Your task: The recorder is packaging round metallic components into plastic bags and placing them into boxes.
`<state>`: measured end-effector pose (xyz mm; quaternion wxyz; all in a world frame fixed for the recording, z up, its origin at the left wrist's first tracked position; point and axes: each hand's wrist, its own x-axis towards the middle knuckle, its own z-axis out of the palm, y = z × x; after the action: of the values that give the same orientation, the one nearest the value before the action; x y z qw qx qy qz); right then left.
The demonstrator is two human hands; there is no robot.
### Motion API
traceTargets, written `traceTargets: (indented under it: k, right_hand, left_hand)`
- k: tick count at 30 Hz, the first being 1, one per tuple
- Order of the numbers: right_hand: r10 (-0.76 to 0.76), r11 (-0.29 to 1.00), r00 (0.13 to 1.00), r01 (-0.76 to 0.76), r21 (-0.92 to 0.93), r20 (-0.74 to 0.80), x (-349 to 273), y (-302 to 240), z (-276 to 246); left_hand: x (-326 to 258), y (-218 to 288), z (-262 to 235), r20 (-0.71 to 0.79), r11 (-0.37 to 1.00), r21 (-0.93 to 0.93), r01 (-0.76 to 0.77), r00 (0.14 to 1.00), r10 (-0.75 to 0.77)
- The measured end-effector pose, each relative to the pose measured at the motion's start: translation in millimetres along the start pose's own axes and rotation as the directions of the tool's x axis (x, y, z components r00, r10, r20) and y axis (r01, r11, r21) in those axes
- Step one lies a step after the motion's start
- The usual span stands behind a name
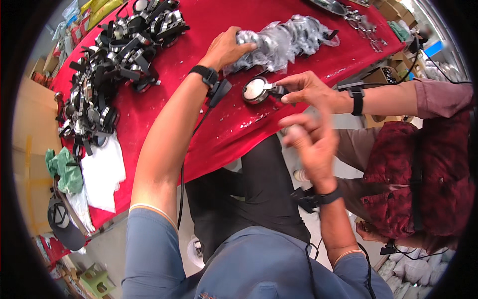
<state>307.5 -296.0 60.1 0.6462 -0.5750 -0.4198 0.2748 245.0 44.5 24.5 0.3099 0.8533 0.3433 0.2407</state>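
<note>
On the red cloth-covered table, my left hand [225, 49] is closed over the near-left end of a bundle of silvery pieces in clear plastic [279, 46]. Its thumb lies along the plastic; the other fingertips are partly hidden. My right hand [314, 147] is raised off the table's front edge, smeared by motion. Its fingers are half bent and apart, with nothing visible between them. Just beyond it, a co-worker's hand [311, 92] from the right grips a round metal piece with a black handle [256, 89], its pale disc facing up.
A large heap of similar metal and black pieces [124, 55] covers the table's left side. White plastic sheets [103, 167] and a green bag [67, 172] hang at the left edge. Loose metal parts [366, 27] lie far right. The co-worker's torso [423, 179] is close on my right.
</note>
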Motion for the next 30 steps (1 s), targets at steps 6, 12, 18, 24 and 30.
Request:
traceTargets:
  k: [6, 12, 18, 24, 30]
  right_hand:
    - [0.144, 0.909, 0.99, -0.138, -0.393, -0.015, 58.2, -55.6, -3.4]
    - [0.185, 0.918, 0.936, -0.056, -0.392, 0.3, 31.8, -9.1, -7.1]
    - [-0.066, 0.886, 0.933, 0.218, -0.409, 0.353, -24.6, 58.3, 13.5]
    - [-0.184, 0.817, 0.974, 0.226, -0.53, 0.132, -48.8, 71.0, 27.1]
    - [-0.231, 0.826, 0.949, 0.308, -0.472, 0.215, -44.3, 80.7, 39.3]
  left_hand:
    - [1.1, -14.9, 8.0, -0.1, 0.999, 0.016, -0.037, 0.994, 0.039]
    - [11.0, 3.1, 18.5, -0.09, 0.992, -0.105, -0.063, 0.995, 0.053]
    - [10.7, 11.7, 34.2, -0.115, 0.971, -0.225, 0.081, 0.987, -0.108]
    - [19.5, 23.3, 54.2, -0.195, 0.979, -0.206, 0.005, 0.98, -0.046]
    - [-11.0, -4.5, -11.8, -0.198, 0.987, -0.146, -0.07, 0.979, 0.04]
